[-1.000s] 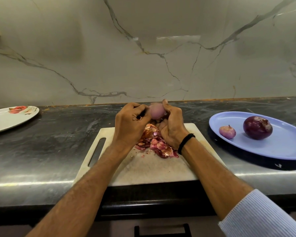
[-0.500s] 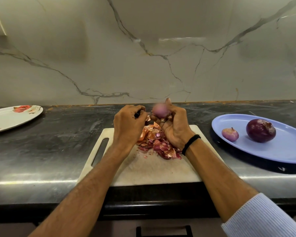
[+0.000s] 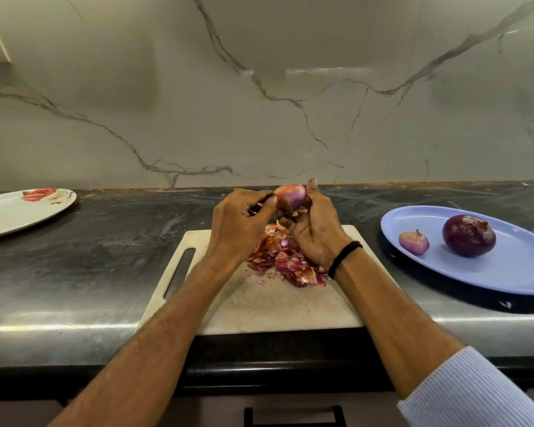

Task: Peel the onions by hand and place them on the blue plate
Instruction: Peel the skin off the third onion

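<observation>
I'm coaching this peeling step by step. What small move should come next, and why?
Probably the left hand should pull off the papery flap it pinches on the onion, which the right hand grips. Orange skin clings to the onion's left side, so it isn't ready for the blue plate.

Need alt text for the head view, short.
The right hand grips an onion while the left hand pinches its skin, above a pile of peels on a white cutting board. A small onion and a large purple onion lie on the blue plate at right.
</observation>
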{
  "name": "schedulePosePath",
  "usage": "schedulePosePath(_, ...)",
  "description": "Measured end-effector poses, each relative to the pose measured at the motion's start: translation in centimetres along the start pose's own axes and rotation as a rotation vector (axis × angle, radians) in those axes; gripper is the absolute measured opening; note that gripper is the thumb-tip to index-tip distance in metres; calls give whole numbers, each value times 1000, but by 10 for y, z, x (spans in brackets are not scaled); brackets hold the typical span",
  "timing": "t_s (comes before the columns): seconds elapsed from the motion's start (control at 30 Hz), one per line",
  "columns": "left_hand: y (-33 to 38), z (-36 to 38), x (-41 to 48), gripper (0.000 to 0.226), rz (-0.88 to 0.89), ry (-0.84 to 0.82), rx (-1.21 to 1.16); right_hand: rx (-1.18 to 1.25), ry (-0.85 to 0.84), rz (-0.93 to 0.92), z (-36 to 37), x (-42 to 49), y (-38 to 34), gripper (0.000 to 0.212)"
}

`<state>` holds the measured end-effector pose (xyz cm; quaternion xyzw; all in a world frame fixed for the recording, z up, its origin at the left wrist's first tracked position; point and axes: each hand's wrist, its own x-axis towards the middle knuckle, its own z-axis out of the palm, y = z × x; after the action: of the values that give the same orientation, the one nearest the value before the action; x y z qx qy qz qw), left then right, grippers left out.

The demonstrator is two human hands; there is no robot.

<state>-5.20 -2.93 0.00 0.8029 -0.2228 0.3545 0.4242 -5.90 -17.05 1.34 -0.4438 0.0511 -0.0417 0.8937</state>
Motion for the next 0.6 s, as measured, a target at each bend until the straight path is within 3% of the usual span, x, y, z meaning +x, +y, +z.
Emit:
schedulePosePath(0.33,-2,2,0,24,9,60,-18,56,-88,-31,3,0,2,53)
schedulePosePath(0.6,0,2,-2,33,-99,25,-141,201,-162,22,2,-7,-2,37)
